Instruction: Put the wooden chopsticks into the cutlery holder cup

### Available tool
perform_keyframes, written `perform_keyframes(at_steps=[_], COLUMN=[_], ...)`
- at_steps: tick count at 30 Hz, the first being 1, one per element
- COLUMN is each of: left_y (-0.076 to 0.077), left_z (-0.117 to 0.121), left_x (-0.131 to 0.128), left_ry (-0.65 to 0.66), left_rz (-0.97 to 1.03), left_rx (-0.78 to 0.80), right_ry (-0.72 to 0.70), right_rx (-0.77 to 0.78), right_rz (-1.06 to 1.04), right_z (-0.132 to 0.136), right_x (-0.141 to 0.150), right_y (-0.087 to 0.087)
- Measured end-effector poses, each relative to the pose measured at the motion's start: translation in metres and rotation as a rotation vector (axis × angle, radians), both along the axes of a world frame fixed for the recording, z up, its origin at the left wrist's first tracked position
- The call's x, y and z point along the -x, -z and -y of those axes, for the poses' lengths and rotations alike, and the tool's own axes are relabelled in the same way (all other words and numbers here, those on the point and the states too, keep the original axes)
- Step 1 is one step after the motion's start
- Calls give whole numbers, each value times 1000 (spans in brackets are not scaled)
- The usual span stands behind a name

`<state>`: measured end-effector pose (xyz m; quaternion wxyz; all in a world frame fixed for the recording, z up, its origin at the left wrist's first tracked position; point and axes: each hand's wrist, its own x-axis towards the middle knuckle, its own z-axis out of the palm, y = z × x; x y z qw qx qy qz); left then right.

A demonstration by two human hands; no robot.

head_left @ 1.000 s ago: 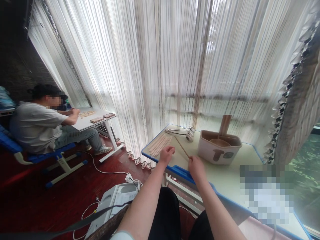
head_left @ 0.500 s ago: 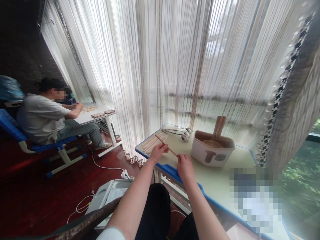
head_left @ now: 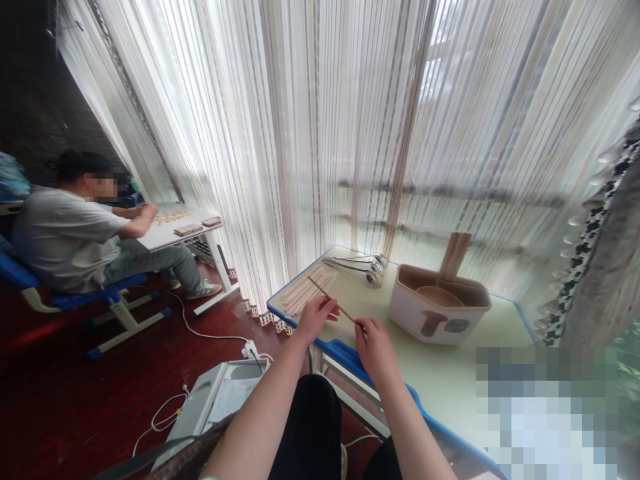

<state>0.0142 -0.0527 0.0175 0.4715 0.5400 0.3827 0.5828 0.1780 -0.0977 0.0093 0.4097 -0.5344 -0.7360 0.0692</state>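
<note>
A thin brown chopstick [head_left: 320, 287] slants up and left between my hands, above the near edge of the table [head_left: 425, 373]. My left hand [head_left: 316, 317] has its thumb and fingers closed around its middle. Its lower end is pinched by my right hand [head_left: 371, 337]. Just beyond my left hand lies a spread of pale chopsticks [head_left: 305, 291], seemingly in clear wrapping. Several metal spoons [head_left: 370, 265] rest behind them. To the right of my hands stands a white box [head_left: 425, 328] with a brown inside, holding upright brown sticks [head_left: 456, 255] and a round brown piece.
Striped sheer curtains [head_left: 300, 133] hang behind the table. On the left, a seated person [head_left: 75, 227] works with small pieces at another white table [head_left: 165, 237]. A grey-white case [head_left: 220, 393] and cables [head_left: 200, 331] are on the red floor. The lower right is blurred out.
The view has shifted slightly, so the box appears farther right and the other person farther left. Both hands keep hold of the chopstick in nearly the same position.
</note>
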Motion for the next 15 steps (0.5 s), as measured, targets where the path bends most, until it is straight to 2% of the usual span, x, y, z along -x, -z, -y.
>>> perform_keyframes(at_steps=[15], left_y=[-1], left_z=[0], left_x=[2], left_ry=[11], left_rz=[64], left_rx=[47], right_ry=[18], right_rx=[8], right_rz=[22], right_z=[-2], right_x=[2], right_y=[-2])
